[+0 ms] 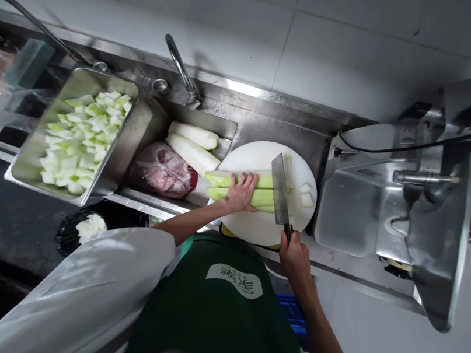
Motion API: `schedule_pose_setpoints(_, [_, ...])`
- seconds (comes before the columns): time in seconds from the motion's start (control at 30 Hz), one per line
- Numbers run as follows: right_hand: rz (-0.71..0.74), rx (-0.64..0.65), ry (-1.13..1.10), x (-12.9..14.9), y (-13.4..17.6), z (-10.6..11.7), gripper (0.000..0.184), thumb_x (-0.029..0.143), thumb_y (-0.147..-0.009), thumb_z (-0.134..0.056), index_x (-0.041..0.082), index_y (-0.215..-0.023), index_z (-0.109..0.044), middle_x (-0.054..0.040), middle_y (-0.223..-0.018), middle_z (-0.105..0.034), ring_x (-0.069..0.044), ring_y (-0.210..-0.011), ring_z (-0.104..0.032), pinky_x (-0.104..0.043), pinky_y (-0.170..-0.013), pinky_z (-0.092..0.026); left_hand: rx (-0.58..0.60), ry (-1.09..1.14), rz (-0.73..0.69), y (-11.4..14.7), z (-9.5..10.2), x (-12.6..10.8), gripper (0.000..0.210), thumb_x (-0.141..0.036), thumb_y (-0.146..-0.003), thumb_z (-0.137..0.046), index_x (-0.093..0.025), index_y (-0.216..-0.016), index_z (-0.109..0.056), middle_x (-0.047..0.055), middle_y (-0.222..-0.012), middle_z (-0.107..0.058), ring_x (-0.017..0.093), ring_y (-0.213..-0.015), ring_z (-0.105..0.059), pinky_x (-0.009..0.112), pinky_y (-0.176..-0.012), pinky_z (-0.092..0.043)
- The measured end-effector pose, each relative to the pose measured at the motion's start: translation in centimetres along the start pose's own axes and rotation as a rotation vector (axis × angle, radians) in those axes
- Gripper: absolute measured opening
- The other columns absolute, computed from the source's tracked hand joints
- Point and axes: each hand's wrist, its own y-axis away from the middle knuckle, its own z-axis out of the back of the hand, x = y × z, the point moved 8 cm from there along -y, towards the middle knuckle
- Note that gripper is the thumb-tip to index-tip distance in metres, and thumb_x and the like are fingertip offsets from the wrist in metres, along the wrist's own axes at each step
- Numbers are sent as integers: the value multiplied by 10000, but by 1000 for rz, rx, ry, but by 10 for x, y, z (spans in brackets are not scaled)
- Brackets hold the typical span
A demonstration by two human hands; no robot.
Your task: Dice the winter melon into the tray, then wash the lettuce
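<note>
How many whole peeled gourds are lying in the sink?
2: the back gourd lies near the tap, the front gourd just before it, beside the bagged meat. Others may be hidden beneath.

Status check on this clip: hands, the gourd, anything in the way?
Left hand flat on gourd strips, pinning them to the round board. Right hand grips cleaver, blade across strips. Cut chunks beyond blade; nothing blocking.
</note>
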Motion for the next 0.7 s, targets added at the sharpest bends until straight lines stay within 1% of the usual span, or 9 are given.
schedule_pose_setpoints(0.07, [-24, 20, 11, 2, 1, -4, 299, 362, -1115, -385, 118, -1131, -556, -129, -840, -710, -231, -757, -690, -279, -628, -311, 7, 1, -2, 0, 0, 0, 1321, -770, -719, -753, -73, -1679, -171, 269, -1653, -320, 501, -1489, -289, 698, -1215, -240])
schedule_pose_setpoints(0.13, [-36, 32, 21, 6, -5, -9, 324, 370, -1116, -370, 105, -1156, -551, -152, -870, -719, -248, -789, -708, -286, -639, -344, 17, 1, 1, -1, -2, 0, 1338, -769, -709, -762, -82, -1683, -155, 264, -1660, -311, 508, -1498, -269, 696, -1219, -232])
schedule_pose_setpoints(0.23, [-39, 52, 16, 16, -28, -22, 331, 358, -1114, -377, 82, -1196, -541, -189, -951, -736, -265, -876, -729, -293, -686, -397, 29, 6, 3, -5, -4, 1, 1344, -772, -705, -764, -91, -1686, -149, 264, -1668, -300, 513, -1505, -254, 694, -1224, -221])
schedule_pose_setpoints(0.33, [-37, 55, -4, 25, -54, -38, 336, 337, -1113, -387, 59, -1231, -536, -207, -1001, -743, -271, -938, -733, -298, -741, -429, 30, 21, 0, -6, -4, 0, 1336, -770, -707, -765, -95, -1685, -155, 268, -1673, -294, 506, -1513, -254, 691, -1232, -210])
schedule_pose_setpoints(0.4, [-35, 36, -9, 26, -64, -46, 355, 345, -1116, -374, 56, -1241, -537, -209, -1005, -745, -274, -943, -734, -302, -755, -437, 24, 33, -1, -4, -4, 1, 1346, -764, -703, -773, -97, -1687, -141, 268, -1680, -283, 500, -1526, -247, 684, -1242, -199])
schedule_pose_setpoints(0.47, [-35, 13, -7, 23, -67, -51, 371, 362, -1119, -360, 62, -1247, -537, -207, -1006, -746, -278, -943, -734, -304, -757, -437, 9, 40, -6, 2, -4, 5, 1364, -750, -703, -783, -92, -1689, -109, 262, -1696, -255, 491, -1544, -229, 672, -1254, -185])
schedule_pose_setpoints(0.57, [-35, 9, -1, 18, -66, -49, 372, 366, -1118, -364, 65, -1249, -540, -207, -1018, -747, -283, -955, -733, -306, -764, -434, 4, 29, 10, 15, -7, 18, 1389, -713, -701, -807, -86, -1690, -61, 255, -1716, -209, 482, -1570, -183, 666, -1265, -154])
schedule_pose_setpoints(0.63, [-12, 22, 0, 17, -67, -42, 358, 355, -1116, -375, 68, -1239, -550, -206, -1023, -746, -280, -962, -732, -305, -773, -434, 3, 24, 39, 21, -9, 30, 1388, -705, -697, -814, -80, -1688, -69, 266, -1710, -217, 483, -1572, -180, 669, -1263, -142])
schedule_pose_setpoints(0.7, [19, 26, 4, 18, -66, -30, 348, 358, -1114, -381, 81, -1218, -564, -201, -1017, -744, -276, -964, -730, -303, -772, -434, -2, 30, 51, 23, -8, 38, 1368, -716, -696, -808, -73, -1684, -114, 280, -1690, -258, 482, -1557, -215, 668, -1260, -149])
